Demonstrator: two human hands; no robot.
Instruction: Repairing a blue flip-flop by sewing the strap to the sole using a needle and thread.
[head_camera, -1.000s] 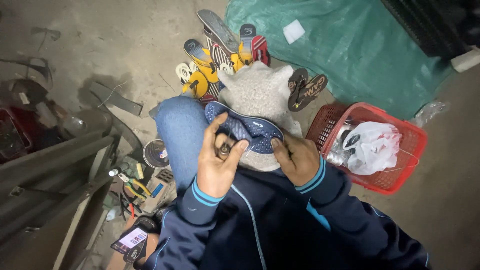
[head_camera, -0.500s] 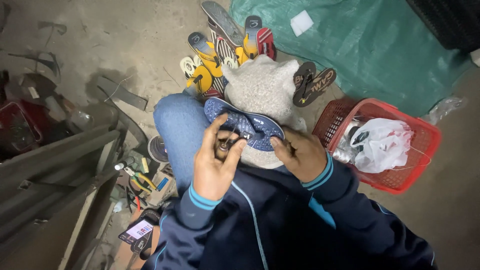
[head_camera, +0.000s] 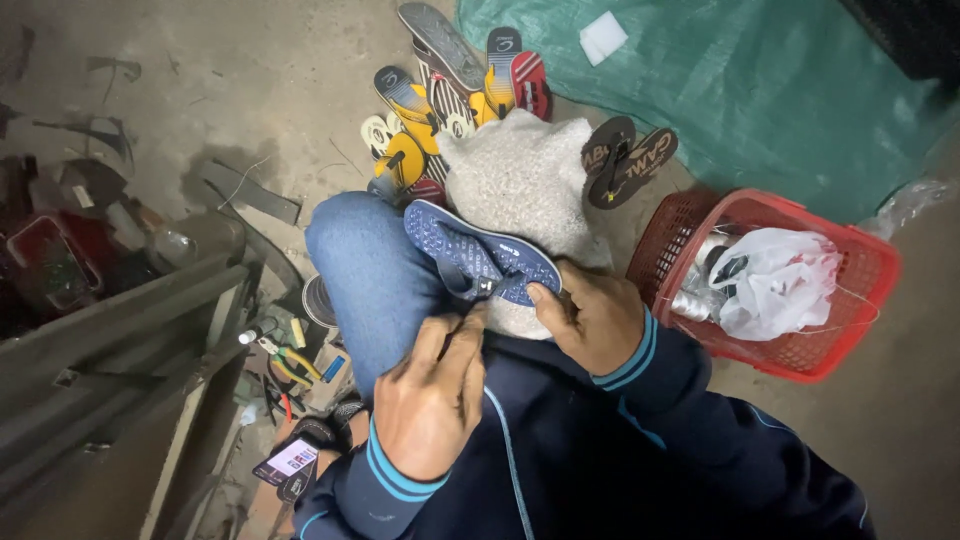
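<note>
Steadying a blue flip-flop (head_camera: 480, 262) across the lap, the right hand (head_camera: 592, 320) gripped its edge while the left hand (head_camera: 432, 395) pinched a small tool at the strap plug; repair looked unfinished.

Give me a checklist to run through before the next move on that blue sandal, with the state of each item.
1. Blue sandal supported: ok, it lies sole up across the knee and a grey fuzzy bundle.
2. Right hand steadying it: ok, fingers rest on the sandal's near edge.
3. Left hand at the work spot: ok, its fingertips pinch something thin near the small metal piece on the sole.
4. What the left grip holds: cannot tell, too small and dark.
5. Spare tools in reach: ok, pliers lie on the floor by the left leg.
6. Red basket out of the way: ok, apart from both hands.
</note>
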